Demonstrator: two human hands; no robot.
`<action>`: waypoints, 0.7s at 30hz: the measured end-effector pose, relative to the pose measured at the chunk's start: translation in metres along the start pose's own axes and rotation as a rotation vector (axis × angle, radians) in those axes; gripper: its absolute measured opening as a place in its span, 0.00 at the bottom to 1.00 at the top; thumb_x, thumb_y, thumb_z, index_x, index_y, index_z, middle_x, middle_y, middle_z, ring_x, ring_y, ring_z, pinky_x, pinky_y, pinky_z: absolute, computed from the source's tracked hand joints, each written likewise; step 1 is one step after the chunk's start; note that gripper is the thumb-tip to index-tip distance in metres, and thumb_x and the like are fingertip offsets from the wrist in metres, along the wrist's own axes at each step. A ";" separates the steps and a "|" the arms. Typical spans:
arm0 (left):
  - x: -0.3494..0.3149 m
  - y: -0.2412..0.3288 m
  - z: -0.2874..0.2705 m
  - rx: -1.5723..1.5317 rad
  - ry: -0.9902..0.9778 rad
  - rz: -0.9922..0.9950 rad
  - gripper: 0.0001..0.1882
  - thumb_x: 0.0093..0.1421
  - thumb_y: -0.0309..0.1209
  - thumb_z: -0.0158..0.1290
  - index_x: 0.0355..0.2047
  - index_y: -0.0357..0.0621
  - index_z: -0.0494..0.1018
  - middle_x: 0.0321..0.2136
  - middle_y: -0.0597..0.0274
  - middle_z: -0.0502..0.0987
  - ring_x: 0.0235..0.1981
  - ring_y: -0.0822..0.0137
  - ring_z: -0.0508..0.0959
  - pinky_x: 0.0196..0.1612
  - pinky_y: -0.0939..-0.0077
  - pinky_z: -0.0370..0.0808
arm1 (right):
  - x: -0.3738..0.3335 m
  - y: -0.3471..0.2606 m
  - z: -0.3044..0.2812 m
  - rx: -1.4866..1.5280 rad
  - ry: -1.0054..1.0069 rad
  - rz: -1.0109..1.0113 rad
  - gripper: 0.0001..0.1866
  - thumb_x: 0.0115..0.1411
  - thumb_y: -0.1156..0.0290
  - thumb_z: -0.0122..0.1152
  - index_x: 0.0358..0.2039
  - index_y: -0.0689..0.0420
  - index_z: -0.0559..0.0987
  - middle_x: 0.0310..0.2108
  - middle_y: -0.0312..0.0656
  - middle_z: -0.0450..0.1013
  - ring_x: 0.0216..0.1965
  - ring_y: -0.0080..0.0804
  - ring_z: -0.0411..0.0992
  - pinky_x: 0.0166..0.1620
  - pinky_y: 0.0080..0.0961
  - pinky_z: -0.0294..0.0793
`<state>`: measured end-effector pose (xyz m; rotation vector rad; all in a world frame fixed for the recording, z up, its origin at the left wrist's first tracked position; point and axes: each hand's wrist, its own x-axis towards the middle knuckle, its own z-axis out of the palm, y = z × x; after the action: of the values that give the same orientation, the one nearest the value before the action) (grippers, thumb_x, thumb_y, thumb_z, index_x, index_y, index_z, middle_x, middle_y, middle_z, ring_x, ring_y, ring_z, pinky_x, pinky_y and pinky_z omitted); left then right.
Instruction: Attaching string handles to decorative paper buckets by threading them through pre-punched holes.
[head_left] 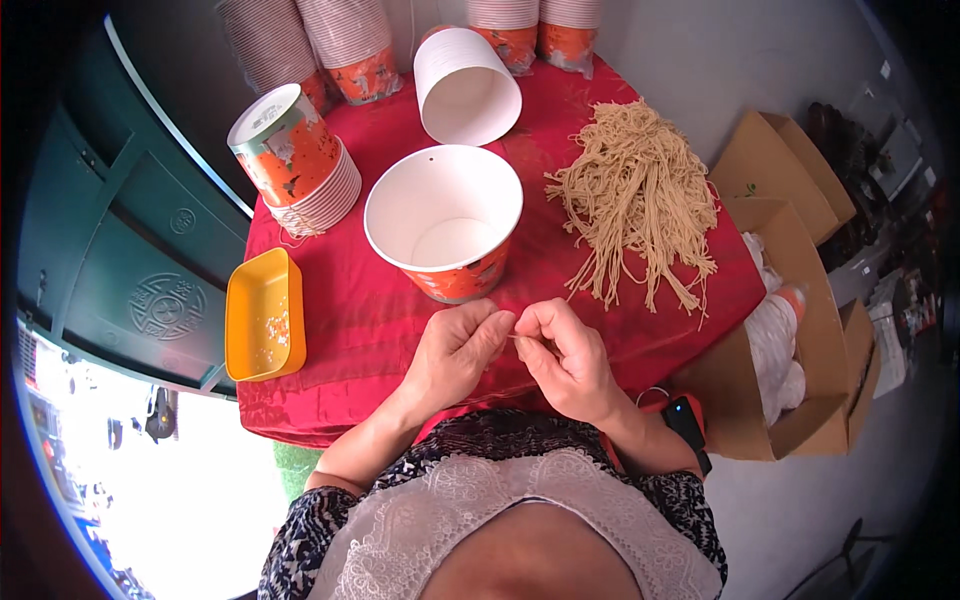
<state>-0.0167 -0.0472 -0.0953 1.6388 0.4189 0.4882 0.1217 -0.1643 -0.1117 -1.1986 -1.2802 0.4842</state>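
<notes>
My left hand (pixel 459 348) and my right hand (pixel 566 358) meet fingertip to fingertip over the front of the table. Both are closed in a pinch, and a short bit of thin beige cord (pixel 515 336) shows between them; the rest of it is hidden by my fingers. Just beyond my hands stands an upright paper bucket (pixel 455 240), white inside and orange outside, with a small hole near its far rim. To the right lies a loose heap of beige cords (pixel 640 195).
A red cloth (pixel 350 330) covers the table. At left are a yellow tray (pixel 265 315) with small pale bits and an upside-down bucket stack (pixel 297 165). Another bucket (pixel 468 90) lies tipped behind. Wrapped bucket stacks (pixel 345 50) line the back; cardboard boxes (pixel 800 330) sit at right.
</notes>
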 end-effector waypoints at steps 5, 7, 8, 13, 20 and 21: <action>-0.004 -0.001 0.000 0.070 0.051 -0.018 0.13 0.70 0.30 0.49 0.29 0.37 0.71 0.20 0.68 0.68 0.24 0.77 0.65 0.27 0.77 0.66 | 0.004 -0.006 0.004 -0.067 0.014 0.079 0.04 0.62 0.81 0.58 0.37 0.64 0.73 0.27 0.43 0.74 0.29 0.26 0.74 0.33 0.24 0.73; -0.006 -0.001 -0.003 0.120 0.054 -0.021 0.11 0.69 0.29 0.50 0.29 0.36 0.71 0.21 0.67 0.69 0.25 0.76 0.67 0.28 0.76 0.68 | 0.005 -0.005 0.006 -0.140 -0.007 0.027 0.03 0.62 0.81 0.59 0.36 0.65 0.74 0.26 0.42 0.74 0.27 0.22 0.72 0.31 0.22 0.72; -0.007 0.000 -0.004 0.169 0.055 -0.023 0.10 0.68 0.28 0.50 0.30 0.36 0.71 0.21 0.65 0.69 0.26 0.75 0.68 0.29 0.74 0.69 | 0.005 -0.006 0.007 -0.162 0.003 0.032 0.04 0.60 0.81 0.60 0.33 0.64 0.74 0.26 0.46 0.74 0.27 0.32 0.74 0.31 0.27 0.72; -0.014 0.009 -0.013 0.138 0.017 -0.108 0.07 0.67 0.26 0.50 0.32 0.36 0.71 0.23 0.64 0.71 0.28 0.75 0.69 0.31 0.75 0.70 | 0.004 -0.006 0.014 -0.187 0.028 -0.005 0.05 0.58 0.82 0.62 0.31 0.63 0.74 0.26 0.49 0.73 0.27 0.45 0.75 0.30 0.34 0.73; -0.025 0.019 -0.023 -0.014 -0.055 -0.148 0.03 0.67 0.24 0.50 0.35 0.39 0.70 0.25 0.72 0.69 0.27 0.81 0.66 0.29 0.84 0.66 | 0.003 -0.006 0.019 -0.174 0.029 -0.110 0.07 0.54 0.84 0.63 0.29 0.61 0.74 0.24 0.46 0.72 0.25 0.42 0.74 0.28 0.34 0.71; -0.026 0.018 -0.025 -0.013 -0.054 -0.147 0.03 0.67 0.24 0.50 0.35 0.39 0.70 0.25 0.72 0.69 0.27 0.81 0.66 0.29 0.84 0.66 | 0.003 -0.005 0.020 -0.162 0.025 -0.125 0.07 0.53 0.85 0.63 0.29 0.60 0.74 0.23 0.45 0.71 0.24 0.41 0.73 0.27 0.33 0.71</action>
<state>-0.0524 -0.0421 -0.0767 1.5921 0.4911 0.3348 0.1028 -0.1550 -0.1090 -1.2463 -1.3843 0.2781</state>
